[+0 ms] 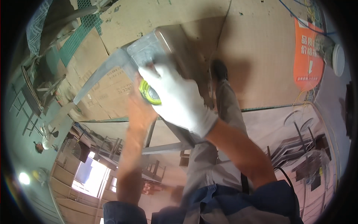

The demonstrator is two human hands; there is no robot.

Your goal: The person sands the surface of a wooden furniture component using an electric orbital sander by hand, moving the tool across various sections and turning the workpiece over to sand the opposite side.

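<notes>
A round yellow-green tool with a grey centre sits between my hands; blur hides its exact kind. My left hand, bare, closes around its left side, its fingers mostly hidden. Over its upper right side bends my right hand in a white glove, fingers curled and smeared by motion. Just beyond them is a grey, smooth seat-like piece with a shiny brownish side panel. A curved grey leg reaches out from it to the left, and a straight grey bar shows below my hands.
Cardboard sheets cover the surface beneath the piece. An orange sign lies at the right, beside a round white lid-like thing. Green netting is at the upper left. My shoe stands right of the piece. Frames and a fan are around.
</notes>
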